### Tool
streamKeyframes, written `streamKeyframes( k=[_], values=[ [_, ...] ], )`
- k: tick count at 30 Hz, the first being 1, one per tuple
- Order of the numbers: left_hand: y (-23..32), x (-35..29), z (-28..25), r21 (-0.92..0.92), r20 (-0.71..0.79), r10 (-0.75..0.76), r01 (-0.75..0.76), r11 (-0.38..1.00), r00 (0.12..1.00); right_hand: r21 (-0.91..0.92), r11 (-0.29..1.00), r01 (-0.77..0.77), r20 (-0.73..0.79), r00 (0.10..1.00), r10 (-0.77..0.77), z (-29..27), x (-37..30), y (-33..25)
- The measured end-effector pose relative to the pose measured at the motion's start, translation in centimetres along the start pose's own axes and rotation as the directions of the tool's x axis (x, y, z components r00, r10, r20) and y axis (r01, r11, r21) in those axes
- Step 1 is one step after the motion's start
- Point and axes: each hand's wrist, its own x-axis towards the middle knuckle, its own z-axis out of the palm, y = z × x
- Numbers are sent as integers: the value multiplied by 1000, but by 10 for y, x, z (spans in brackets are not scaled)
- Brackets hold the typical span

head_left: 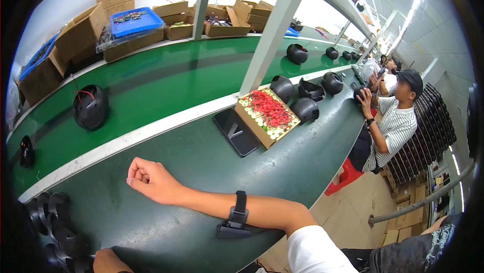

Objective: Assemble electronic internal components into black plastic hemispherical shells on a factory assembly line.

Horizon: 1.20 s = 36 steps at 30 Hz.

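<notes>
My right hand (154, 181) rests over the dark green bench (186, 164), its fingers curled in a loose fist with nothing visible in them. A black strap with a small black device (236, 222) sits around that forearm. At the lower left edge only part of my left hand (108, 261) shows, and its fingers are hidden. Beside it is a cluster of curved black plastic pieces (63, 225); whether the hand touches them I cannot tell. Beyond my right hand lie a black phone (237, 133) and a cardboard box of red-wired small parts (267, 114).
A green conveyor belt (166, 79) carries round black housings (91, 107), one with a red wire. More black housings (305, 110) stand behind the parts box. A grey post (277, 31) rises at the belt's edge. To the right sits a co-worker (396, 116) handling a black piece.
</notes>
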Motion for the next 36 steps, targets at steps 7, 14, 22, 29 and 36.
streamKeyframes(
  k=[7, 14, 22, 29, 36],
  values=[
    [0, -34, 6, 14, 20, -36, 35, 999, 999, 14, 1000, -15, 31, 999, 14, 3, -9, -2],
    [20, -42, 11, -14, -27, -82, 82, 997, 996, 3, 1000, -7, 34, 999, 7, 6, -9, -4],
    [35, -48, 9, -20, -80, -131, 130, 991, 988, -16, 1000, -19, 26, 999, 19, 4, -7, -5],
    [50, -53, 3, -21, -116, -158, 157, 987, 981, -14, 1000, -20, 25, 999, 20, 5, -8, -2],
    [62, -59, -6, -11, -151, -180, 181, 984, 972, -23, 1000, -18, 34, 999, 19, 5, -9, -3]
  ],
)
